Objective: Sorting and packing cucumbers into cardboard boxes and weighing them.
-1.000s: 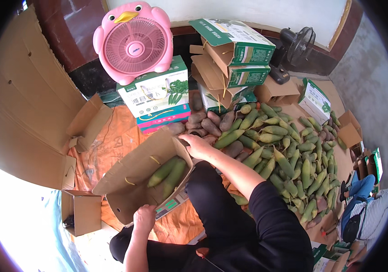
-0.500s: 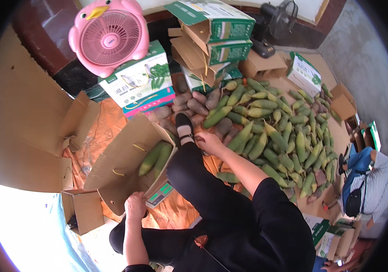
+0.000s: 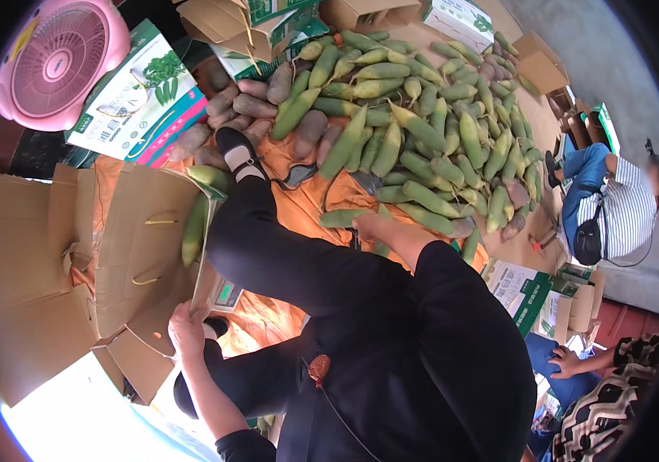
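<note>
My left hand (image 3: pixel 186 333) is closed on the near edge of an open cardboard box (image 3: pixel 133 239) in front of my left side. Inside it lies a green radish (image 3: pixel 194 231), and another green radish (image 3: pixel 210 179) shows at its far end. A scale with a lit green display (image 3: pixel 227 294) sits at the box's near right corner, partly hidden by my leg. My right hand (image 3: pixel 368 224) has its fingers around the right end of a green radish (image 3: pixel 339 219), at the near edge of a big heap of green radishes (image 3: pixel 437 146). My forearm partly covers other radishes there.
Purplish-skinned radishes (image 3: pixel 254 106) lie beyond my shoe (image 3: pixel 239 152) on an orange sheet (image 3: pixel 268 319). A pink fan (image 3: pixel 60 65) stands at far left beside a printed carton (image 3: pixel 137 92). At right, one person in a striped top (image 3: pixel 614 212) crouches; another person's hand (image 3: pixel 566 360) shows below.
The view has swung to the right. My right hand has moved from beside my shoe to a green radish nearer me and closed on it. My left hand stays at the box's edge.
</note>
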Demonstrator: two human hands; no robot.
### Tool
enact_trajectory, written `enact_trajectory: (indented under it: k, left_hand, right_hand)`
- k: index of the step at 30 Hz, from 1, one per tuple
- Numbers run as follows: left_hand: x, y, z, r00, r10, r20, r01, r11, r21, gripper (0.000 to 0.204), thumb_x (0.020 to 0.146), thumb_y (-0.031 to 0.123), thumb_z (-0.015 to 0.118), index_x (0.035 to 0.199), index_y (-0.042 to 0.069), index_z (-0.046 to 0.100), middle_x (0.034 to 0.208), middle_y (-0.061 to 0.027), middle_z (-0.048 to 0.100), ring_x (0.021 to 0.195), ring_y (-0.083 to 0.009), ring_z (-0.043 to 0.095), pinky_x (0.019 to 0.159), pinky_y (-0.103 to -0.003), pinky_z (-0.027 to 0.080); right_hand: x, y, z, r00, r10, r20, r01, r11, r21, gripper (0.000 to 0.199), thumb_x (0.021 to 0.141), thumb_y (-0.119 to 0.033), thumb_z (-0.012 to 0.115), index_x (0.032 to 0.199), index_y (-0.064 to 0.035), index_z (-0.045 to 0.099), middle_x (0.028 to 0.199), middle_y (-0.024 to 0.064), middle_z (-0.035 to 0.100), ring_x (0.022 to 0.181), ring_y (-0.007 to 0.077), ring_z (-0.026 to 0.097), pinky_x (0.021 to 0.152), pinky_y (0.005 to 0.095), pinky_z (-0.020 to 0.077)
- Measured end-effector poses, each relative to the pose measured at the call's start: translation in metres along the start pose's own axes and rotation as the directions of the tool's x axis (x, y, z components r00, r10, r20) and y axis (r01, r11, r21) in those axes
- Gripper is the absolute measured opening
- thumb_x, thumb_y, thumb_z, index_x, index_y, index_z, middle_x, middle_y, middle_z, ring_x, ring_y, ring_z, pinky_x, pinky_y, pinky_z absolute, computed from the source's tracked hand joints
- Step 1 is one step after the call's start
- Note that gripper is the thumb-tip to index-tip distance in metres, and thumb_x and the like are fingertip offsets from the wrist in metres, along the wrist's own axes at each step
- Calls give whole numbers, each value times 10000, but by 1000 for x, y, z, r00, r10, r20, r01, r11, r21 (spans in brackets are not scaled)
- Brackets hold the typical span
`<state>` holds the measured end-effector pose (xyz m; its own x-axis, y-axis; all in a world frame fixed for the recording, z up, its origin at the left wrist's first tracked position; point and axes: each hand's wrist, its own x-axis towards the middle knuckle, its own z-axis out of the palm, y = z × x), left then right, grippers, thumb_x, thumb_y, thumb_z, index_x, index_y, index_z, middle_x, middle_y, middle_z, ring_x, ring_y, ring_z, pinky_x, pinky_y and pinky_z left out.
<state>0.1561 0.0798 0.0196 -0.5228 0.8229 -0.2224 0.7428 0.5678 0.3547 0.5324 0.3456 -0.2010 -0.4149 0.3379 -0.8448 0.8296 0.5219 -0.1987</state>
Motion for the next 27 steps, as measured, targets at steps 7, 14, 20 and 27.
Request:
enact_trajectory:
  k: [7,14,20,27]
  left_hand:
    - [3,-2,-2,1000,-26,8,26,1000,-10,197,765,66,614,950,5,643,827,-205,618,793,-379,615,701,-411,469]
    - [-2,7,-8,995,-98,2,98,995,-2,175,773,124,637,940,90,678,825,-152,606,800,-346,609,704,-418,477]
    - [-2,7,-8,991,-134,-13,134,991,16,153,782,127,626,919,131,693,806,-116,600,822,-316,605,722,-408,490]
    - [2,15,-15,991,-131,11,130,990,61,173,758,127,627,913,143,702,784,-72,607,801,-272,615,709,-383,508]
  right_hand:
    - [9,27,4,993,63,-96,-62,998,14,215,807,-151,562,969,-46,657,985,160,650,955,318,623,793,411,498]
    - [42,40,-30,807,53,-588,83,976,201,326,773,-232,599,1019,-21,629,925,167,658,886,348,622,782,425,498]
    - [78,33,-95,632,467,-618,69,761,645,525,748,-262,701,1166,18,553,998,198,643,971,342,607,849,397,475]
    - [117,51,-130,530,738,-417,291,304,907,697,688,-120,798,1239,72,416,1163,193,549,1050,304,560,870,394,467]
